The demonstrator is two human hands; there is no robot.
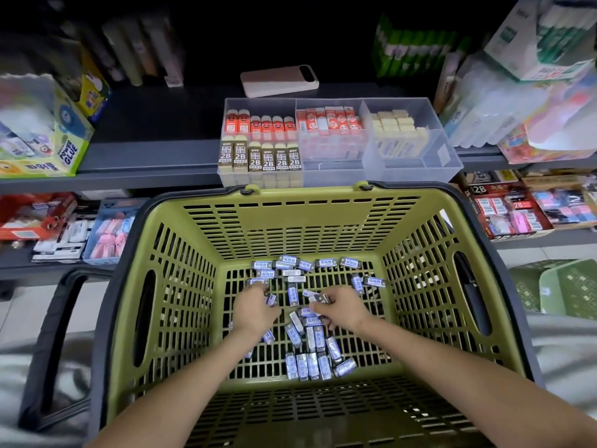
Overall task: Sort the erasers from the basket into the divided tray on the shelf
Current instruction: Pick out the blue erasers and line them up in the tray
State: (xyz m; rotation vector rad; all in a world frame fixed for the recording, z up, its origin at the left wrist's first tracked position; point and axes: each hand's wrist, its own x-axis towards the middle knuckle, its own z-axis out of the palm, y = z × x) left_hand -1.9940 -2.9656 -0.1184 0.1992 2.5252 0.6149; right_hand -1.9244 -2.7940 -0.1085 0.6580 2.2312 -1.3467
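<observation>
Here, right hand (342,307) pinches eraser (321,298), long axis left-right.

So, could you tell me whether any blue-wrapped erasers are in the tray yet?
No, the tray holds only red, brown and cream erasers.
</observation>
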